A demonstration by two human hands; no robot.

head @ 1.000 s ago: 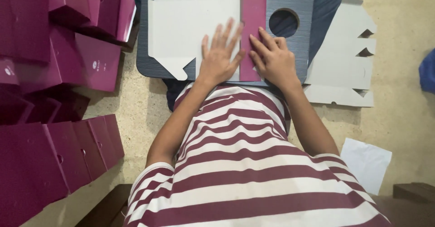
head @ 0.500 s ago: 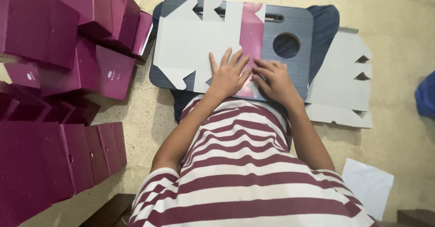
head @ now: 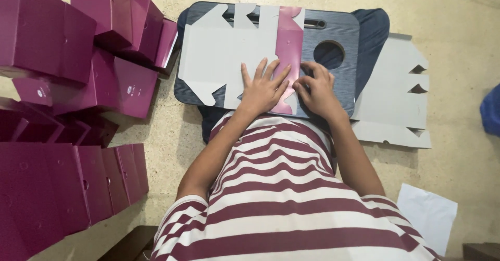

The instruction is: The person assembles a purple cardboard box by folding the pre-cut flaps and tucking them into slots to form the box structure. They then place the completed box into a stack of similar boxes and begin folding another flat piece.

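2 bare hands, left hand [head: 264,88] and right hand [head: 315,88], press flat, grip apart, on a light, stiff, creasable flat carton blank [head: 229,53] lying on a dark lap tabletop [head: 341,29], best held at edges.

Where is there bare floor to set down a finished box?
Bare beige floor lies beyond the grey flat cardboard stack, and a strip runs between the dark lap tray and the maroon folded boxes. The left side is crowded; both hands, left hand and right hand, cover the tray.
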